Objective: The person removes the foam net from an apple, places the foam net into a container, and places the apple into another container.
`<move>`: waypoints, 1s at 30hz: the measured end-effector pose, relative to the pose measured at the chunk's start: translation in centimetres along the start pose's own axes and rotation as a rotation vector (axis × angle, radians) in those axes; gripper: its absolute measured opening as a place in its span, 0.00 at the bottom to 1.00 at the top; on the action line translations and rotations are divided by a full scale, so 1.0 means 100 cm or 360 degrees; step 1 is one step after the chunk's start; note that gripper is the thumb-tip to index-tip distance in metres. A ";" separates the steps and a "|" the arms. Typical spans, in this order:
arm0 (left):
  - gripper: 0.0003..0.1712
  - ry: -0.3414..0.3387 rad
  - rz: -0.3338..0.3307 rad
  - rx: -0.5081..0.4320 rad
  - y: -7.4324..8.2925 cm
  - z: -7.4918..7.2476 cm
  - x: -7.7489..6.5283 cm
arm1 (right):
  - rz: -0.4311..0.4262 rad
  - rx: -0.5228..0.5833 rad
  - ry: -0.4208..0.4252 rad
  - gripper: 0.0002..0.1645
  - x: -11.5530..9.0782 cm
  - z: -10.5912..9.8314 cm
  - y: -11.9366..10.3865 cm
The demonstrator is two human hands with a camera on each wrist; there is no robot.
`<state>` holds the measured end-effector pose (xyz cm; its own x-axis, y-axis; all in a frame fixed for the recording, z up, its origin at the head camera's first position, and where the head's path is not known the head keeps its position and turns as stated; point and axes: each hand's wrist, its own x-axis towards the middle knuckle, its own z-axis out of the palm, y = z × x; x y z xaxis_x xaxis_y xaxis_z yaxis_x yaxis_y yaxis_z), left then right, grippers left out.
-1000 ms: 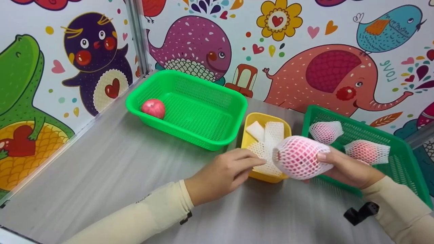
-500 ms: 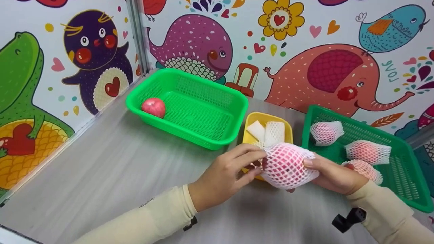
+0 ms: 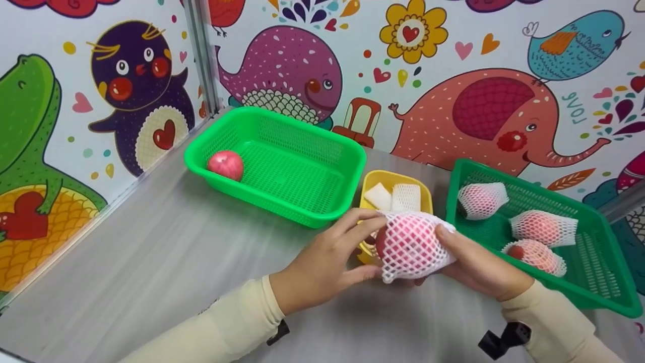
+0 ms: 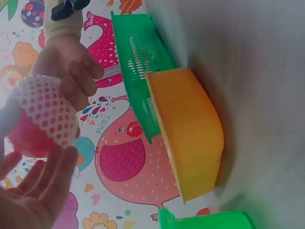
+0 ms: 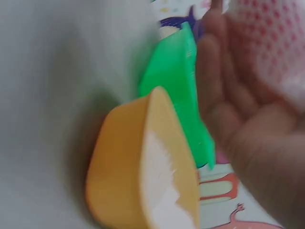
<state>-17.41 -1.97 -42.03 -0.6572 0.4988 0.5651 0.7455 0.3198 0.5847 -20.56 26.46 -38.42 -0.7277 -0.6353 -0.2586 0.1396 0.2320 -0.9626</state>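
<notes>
A red apple [image 3: 381, 243] in a white foam net sleeve [image 3: 415, 247] is held up in front of the yellow bin [image 3: 370, 176]. My right hand [image 3: 486, 267] grips it from the right, thumb on top of the net and fingers beneath. At the net's left end my left hand [image 3: 317, 262] holds the edge between fingers above and thumb below. Bare red skin shows at that end, also in the left wrist view, where the apple [image 4: 31, 136] is half out of the mesh. In the right wrist view the netted fruit is blurred above the palm.
White foam nets [image 3: 406, 197] lie in the yellow bin. A light green basket [image 3: 274, 206] at the back left holds one bare apple [image 3: 225, 165]. The dark green basket [image 3: 617, 252] on the right holds three netted fruits. Patterned walls stand behind.
Both hands have brought the netted apple left and slightly nearer. My left fingers have gone from beside the net to its edge, and the net's left end has widened, baring red skin.
</notes>
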 end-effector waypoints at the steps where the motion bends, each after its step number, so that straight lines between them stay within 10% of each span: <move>1: 0.41 -0.0015 -0.0031 -0.0006 -0.001 0.000 0.000 | 0.0015 -0.0025 0.0062 0.34 0.001 0.004 -0.001; 21: 0.43 -0.0170 -0.0201 -0.0111 -0.008 0.007 -0.011 | -0.0009 -0.0360 0.0598 0.29 0.008 0.036 0.009; 30: 0.40 -0.0368 -0.0242 -0.0212 -0.007 0.005 -0.035 | -0.0054 -0.0536 0.0260 0.28 -0.002 0.047 0.029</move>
<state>-15.56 -3.59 -44.70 -0.7062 0.6283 0.3264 0.6092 0.3043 0.7323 -16.84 23.75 -41.53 -0.8293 -0.5274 -0.1847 -0.0953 0.4591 -0.8832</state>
